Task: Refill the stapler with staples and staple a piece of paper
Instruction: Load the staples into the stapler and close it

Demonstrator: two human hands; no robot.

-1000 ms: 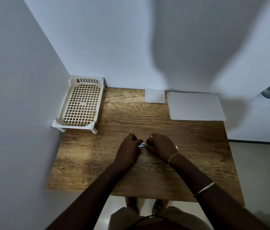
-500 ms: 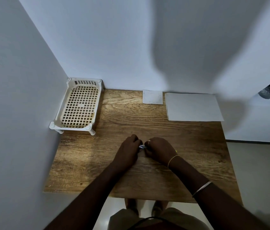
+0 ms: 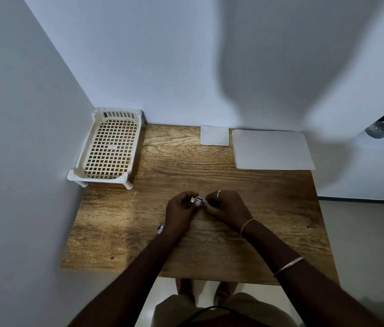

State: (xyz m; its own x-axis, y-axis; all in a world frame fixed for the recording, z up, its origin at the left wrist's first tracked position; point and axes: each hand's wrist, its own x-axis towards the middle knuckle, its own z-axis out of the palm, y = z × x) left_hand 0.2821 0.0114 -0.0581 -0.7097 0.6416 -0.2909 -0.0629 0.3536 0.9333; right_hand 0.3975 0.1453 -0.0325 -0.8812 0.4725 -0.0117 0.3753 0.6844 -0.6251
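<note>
A small stapler (image 3: 197,200), metal with a bit of yellow-green, sits between my two hands over the middle of the wooden table (image 3: 268,208). My left hand (image 3: 180,212) curls round its left end. My right hand (image 3: 227,207) grips its right end, fingers bent over it; most of the stapler is hidden. A small object (image 3: 160,229), perhaps the staple box, peeks out by my left wrist. A white paper stack (image 3: 272,149) lies at the back right, with a small white square sheet (image 3: 214,135) to its left.
A cream plastic mesh tray (image 3: 109,149) on short legs stands in the back left corner against the walls. The table's right edge drops to a pale floor. My feet show beneath the near edge.
Both hands stay together on the stapler. More of its metal end shows between them now. The small object by my left wrist has come into sight.
</note>
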